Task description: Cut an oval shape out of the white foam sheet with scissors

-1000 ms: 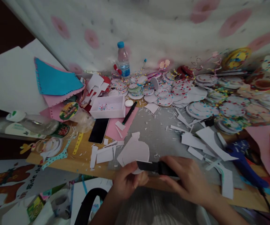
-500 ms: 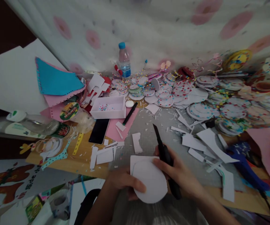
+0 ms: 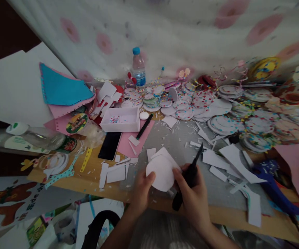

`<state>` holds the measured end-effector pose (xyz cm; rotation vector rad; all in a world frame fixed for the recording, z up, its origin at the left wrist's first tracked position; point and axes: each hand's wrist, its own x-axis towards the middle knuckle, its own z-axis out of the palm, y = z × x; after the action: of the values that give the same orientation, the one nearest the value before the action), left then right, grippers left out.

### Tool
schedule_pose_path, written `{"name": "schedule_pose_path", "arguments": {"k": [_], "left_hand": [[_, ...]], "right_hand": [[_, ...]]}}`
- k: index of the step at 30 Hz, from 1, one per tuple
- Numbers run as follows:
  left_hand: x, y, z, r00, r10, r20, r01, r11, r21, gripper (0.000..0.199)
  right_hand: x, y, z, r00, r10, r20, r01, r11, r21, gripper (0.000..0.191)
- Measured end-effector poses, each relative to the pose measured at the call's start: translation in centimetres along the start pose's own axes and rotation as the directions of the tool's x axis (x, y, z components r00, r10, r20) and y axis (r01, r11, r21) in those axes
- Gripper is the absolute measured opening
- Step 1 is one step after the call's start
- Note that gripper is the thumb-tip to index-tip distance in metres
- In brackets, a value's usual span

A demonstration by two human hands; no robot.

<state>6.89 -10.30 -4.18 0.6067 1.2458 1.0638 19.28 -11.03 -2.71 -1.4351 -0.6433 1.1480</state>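
Observation:
Between my hands, above the front edge of the grey cutting mat [image 3: 162, 133], is a white foam or card piece [image 3: 162, 174], rounded toward me with a pointed corner at its far side. My left hand [image 3: 142, 188] pinches its left edge, thumb on top. My right hand [image 3: 192, 190] has its thumb on the right edge while its fingers wrap a black utility knife [image 3: 190, 176], blade pointing away and to the right. A narrow white scrap [image 3: 151, 153] lies partly hidden behind the piece.
White offcuts [image 3: 217, 159] litter the mat's right side, near a blue glue gun [image 3: 276, 188]. Stacks of dotted white discs [image 3: 182, 107] line the back. A white box [image 3: 120, 120], black phone [image 3: 110, 146], black pen [image 3: 144, 126] and water bottle [image 3: 139, 69] stand or lie left of centre.
Both hands have lifted the white piece away from me and turned it, so its corner now points away. The knife has swung from leaning left to leaning right, still in my right hand.

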Motion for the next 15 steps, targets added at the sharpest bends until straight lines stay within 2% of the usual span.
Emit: {"name": "schedule_pose_path", "arguments": {"k": [2, 4, 6, 9, 11, 13, 15], "left_hand": [[-0.2, 0.4, 0.2, 0.998, -0.029, -0.057, 0.031, 0.999, 0.032, 0.045], [-0.1, 1.2, 0.3, 0.994, -0.079, -0.073, 0.081, 0.996, 0.024, 0.045], [0.2, 2.2, 0.3, 0.989, -0.148, 0.025, 0.148, 0.989, -0.027, 0.043], [0.7, 3.5, 0.0, 0.951, -0.235, 0.203, 0.254, 0.965, -0.072, 0.041], [0.9, 3.7, 0.0, 0.926, -0.276, 0.257, 0.301, 0.951, -0.064, 0.040], [1.0, 3.6, 0.2, 0.907, -0.293, 0.303, 0.328, 0.942, -0.073, 0.041], [1.0, 3.2, 0.5, 0.892, -0.282, 0.355, 0.343, 0.932, -0.122, 0.042]], "right_hand": [[-0.1, 0.1, -0.1, 0.999, -0.010, 0.031, 0.010, 1.000, -0.024, 0.031], [0.0, -0.1, -0.4, 0.992, 0.030, 0.124, -0.026, 0.999, -0.036, 0.030], [0.2, -0.5, -0.9, 0.959, 0.120, 0.255, -0.121, 0.993, -0.013, 0.032], [0.9, -1.4, -1.8, 0.858, 0.248, 0.451, -0.296, 0.955, 0.038, 0.039], [1.2, -1.8, -2.2, 0.809, 0.283, 0.515, -0.369, 0.927, 0.071, 0.042], [1.4, -2.0, -2.4, 0.794, 0.287, 0.536, -0.406, 0.906, 0.118, 0.042], [1.4, -2.1, -2.3, 0.799, 0.281, 0.532, -0.428, 0.887, 0.174, 0.041]]}}
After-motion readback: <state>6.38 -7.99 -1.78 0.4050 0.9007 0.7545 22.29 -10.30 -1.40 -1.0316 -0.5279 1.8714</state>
